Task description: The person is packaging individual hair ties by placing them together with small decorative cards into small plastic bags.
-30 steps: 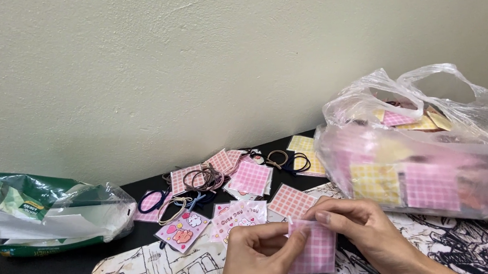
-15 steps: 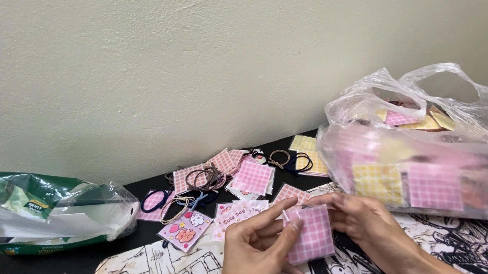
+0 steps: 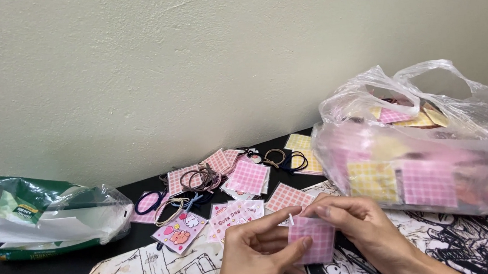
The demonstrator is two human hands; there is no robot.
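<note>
Both hands hold one small pink checked card (image 3: 312,240) low in the middle of the view. My left hand (image 3: 260,251) grips its lower left edge, thumb on the front. My right hand (image 3: 363,227) pinches the card's top edge, where a thin white tab sticks up. Just beyond the hands lie more checked and cartoon-printed cards (image 3: 233,211) on the dark table (image 3: 36,272), mixed with several loose hair ties (image 3: 199,177).
A large clear plastic bag (image 3: 420,146) stuffed with pink and yellow checked cards stands at the right. A green and white plastic bag (image 3: 44,217) lies at the left. A comic-printed sheet (image 3: 151,264) covers the near table. A pale wall (image 3: 197,62) rises behind.
The hands and the pink card have shifted slightly up and left. The right hand's fingers have moved from the card's side to its top edge.
</note>
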